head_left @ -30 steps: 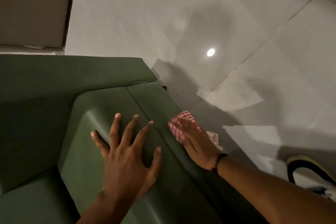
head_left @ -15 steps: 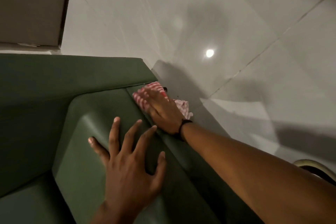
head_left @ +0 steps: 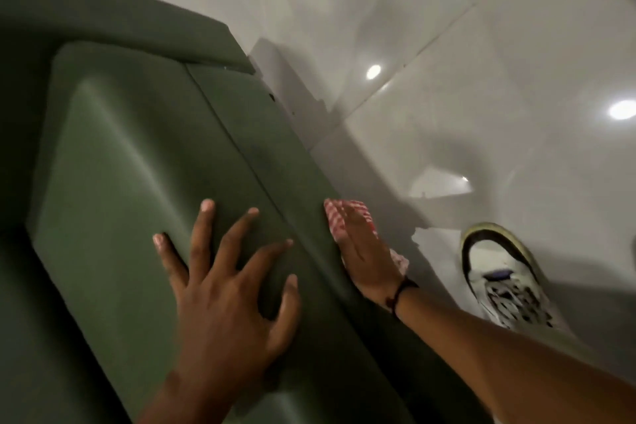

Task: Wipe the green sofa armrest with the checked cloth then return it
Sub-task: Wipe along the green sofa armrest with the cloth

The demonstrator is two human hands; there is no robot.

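Note:
The green sofa armrest (head_left: 144,162) runs diagonally from the upper middle to the bottom of the view. My left hand (head_left: 223,279) lies flat on its top with the fingers spread, holding nothing. My right hand (head_left: 364,251) presses the red-and-white checked cloth (head_left: 335,217) against the armrest's outer side, near its top edge. The cloth shows past my fingertips and a bit behind my palm; the rest is hidden under the hand.
Glossy white floor tiles (head_left: 447,45) fill the right side, with bright light reflections. My shoe (head_left: 502,282), white with a dark pattern, stands on the floor just right of the sofa. The sofa's back (head_left: 103,17) crosses the upper left.
My right hand has slid the cloth back along the armrest's outer side, from the far corner toward me. The view has tilted and my shoe has come into sight. My left hand stays planted.

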